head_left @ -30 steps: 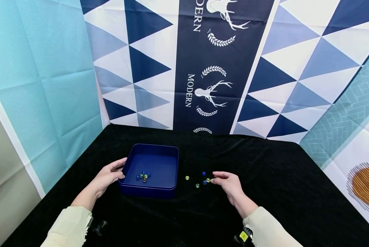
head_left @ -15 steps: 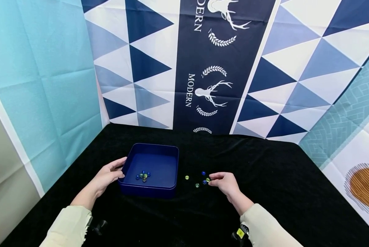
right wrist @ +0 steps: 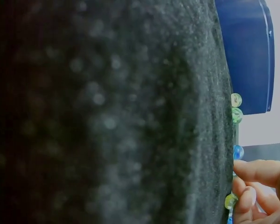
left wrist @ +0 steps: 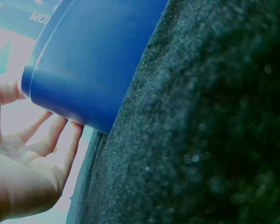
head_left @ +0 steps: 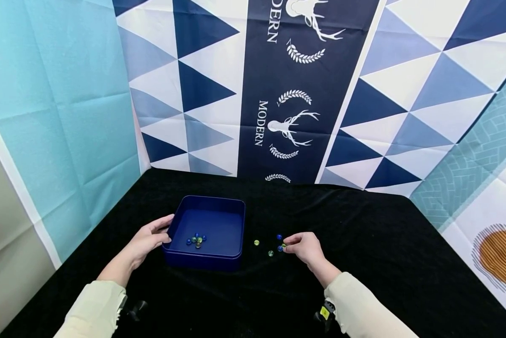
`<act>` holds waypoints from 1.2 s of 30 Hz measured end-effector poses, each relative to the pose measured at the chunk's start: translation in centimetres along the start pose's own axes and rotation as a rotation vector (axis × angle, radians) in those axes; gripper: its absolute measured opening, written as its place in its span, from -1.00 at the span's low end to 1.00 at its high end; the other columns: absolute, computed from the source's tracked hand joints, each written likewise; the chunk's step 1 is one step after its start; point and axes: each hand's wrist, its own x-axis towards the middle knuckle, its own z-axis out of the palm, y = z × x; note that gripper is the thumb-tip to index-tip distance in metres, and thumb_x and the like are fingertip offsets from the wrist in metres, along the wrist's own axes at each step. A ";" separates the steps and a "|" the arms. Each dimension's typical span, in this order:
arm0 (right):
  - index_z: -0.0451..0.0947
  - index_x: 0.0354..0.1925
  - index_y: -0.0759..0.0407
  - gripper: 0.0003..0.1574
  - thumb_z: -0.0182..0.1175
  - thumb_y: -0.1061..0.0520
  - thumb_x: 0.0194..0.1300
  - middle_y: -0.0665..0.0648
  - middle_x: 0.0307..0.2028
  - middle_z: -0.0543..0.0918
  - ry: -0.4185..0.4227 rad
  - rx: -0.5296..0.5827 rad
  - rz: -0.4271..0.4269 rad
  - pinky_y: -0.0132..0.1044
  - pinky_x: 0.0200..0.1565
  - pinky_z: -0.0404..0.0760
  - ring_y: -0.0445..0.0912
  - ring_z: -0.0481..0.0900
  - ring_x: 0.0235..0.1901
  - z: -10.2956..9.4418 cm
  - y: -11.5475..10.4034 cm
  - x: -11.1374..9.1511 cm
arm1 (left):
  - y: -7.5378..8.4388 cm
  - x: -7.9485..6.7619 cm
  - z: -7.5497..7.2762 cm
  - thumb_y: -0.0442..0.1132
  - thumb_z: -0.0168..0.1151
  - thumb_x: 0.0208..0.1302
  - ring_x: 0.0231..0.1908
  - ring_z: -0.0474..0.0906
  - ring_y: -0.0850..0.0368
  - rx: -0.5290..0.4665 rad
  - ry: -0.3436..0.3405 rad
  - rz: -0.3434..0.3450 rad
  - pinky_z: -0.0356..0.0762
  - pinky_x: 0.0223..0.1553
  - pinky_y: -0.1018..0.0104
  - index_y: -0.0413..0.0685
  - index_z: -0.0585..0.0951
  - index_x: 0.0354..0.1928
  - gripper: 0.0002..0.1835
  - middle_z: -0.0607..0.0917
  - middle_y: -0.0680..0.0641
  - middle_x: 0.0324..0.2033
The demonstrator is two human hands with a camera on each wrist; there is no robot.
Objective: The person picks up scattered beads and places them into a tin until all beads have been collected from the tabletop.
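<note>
In the head view, a dark blue square box with several marbles in it sits left of centre. My left hand holds its left wall, thumb at the rim and fingers on the outside; the left wrist view shows the fingertips against that wall. To the right of the box, my right hand pinches a yellow-green marble between thumb and index finger at cloth level, partly hidden by the fingertips. Two blue marbles, one nearer and one farther, lie close beside it.
A yellow-green marble and a clear greenish marble lie between the box and my right hand. Black cloth covers the table. Patterned fabric hangs behind it.
My right hand has moved slightly left and its fingertips have come together around the yellow-green marble. My left hand and the box have stayed in place.
</note>
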 end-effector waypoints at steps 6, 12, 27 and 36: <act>0.69 -0.45 0.29 -0.83 0.41 0.36 -0.16 0.07 -0.52 0.69 -0.003 -0.041 -0.029 -0.30 -0.34 0.49 -0.20 0.54 -0.48 0.1 -0.2 0.3 | 0.0 0.0 0.0 -0.45 0.05 0.11 0.23 0.19 -0.20 -0.004 0.004 -0.004 0.20 0.13 0.01 -0.23 0.10 0.40 -0.24 0.14 -0.35 0.33; 0.69 -0.48 0.27 -0.88 0.41 0.33 -0.13 0.06 -0.54 0.68 -0.006 -0.065 -0.036 -0.26 -0.32 0.49 -0.20 0.53 -0.48 0.1 -0.3 0.4 | 0.0 -0.1 0.0 -0.46 0.04 0.11 0.24 0.17 -0.21 -0.008 0.005 -0.006 0.17 0.14 -0.01 -0.24 0.09 0.40 -0.25 0.13 -0.35 0.34; 0.66 -0.29 0.38 -0.75 0.35 0.26 0.01 0.07 -0.39 0.69 -0.017 0.329 0.114 -0.34 -0.39 0.49 -0.17 0.52 -0.48 0.1 0.3 0.6 | 0.1 -0.1 0.0 -0.45 0.05 0.11 0.24 0.16 -0.17 -0.005 -0.004 0.002 0.23 0.10 0.07 -0.22 0.10 0.40 -0.25 0.12 -0.32 0.35; 0.65 -0.25 0.41 -0.72 0.35 0.27 0.01 0.06 -0.37 0.70 0.012 0.445 0.110 -0.33 -0.35 0.52 -0.21 0.54 -0.48 0.3 -0.5 0.5 | 0.0 -0.1 0.1 -0.45 0.04 0.11 0.23 0.18 -0.16 -0.011 -0.006 0.013 0.27 0.07 0.17 -0.24 0.10 0.40 -0.24 0.14 -0.33 0.34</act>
